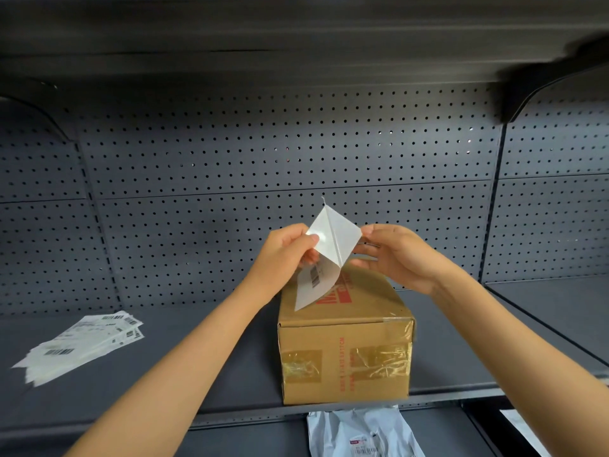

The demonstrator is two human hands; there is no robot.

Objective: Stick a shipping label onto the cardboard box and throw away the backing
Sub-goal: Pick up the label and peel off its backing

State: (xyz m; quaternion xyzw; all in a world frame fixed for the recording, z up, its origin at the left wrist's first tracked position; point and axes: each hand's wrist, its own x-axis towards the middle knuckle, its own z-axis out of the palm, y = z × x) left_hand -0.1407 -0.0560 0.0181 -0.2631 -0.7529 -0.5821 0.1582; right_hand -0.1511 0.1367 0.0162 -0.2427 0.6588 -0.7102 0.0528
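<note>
Pinching a white sheet from both sides above the cardboard box (346, 328) — left hand (283, 252) with thumb and fingertips closed on the left corner of the glossy backing (333, 235), right hand (398, 255) with thumb and forefinger closed on its right corner, remaining fingers loosely spread below. Folded or creased down the middle, that upper piece, standing as a diamond with its top point raised toward the pegboard (263, 153). Hanging beneath it from the lower end of the crease, the shipping label (318, 285) — barcode side facing the left palm, its bottom corner down in front of the box's top face, contact with the cardboard impossible to tell. Part-separated at most; whether label and backing are joined along the crease cannot be made out. Under the hands, the box sitting on the grey shelf (197, 367) near the front edge, red printing on top and on the near face, clear tape patches across that face. Well to the left on the same shelf, a fanned stack of labels (82, 347) with barcodes showing. Below the shelf edge, just in front of the box, a crumpled grey poly mailer (359, 433); at the far lower right, the corner of another white sheet (524, 430).
</note>
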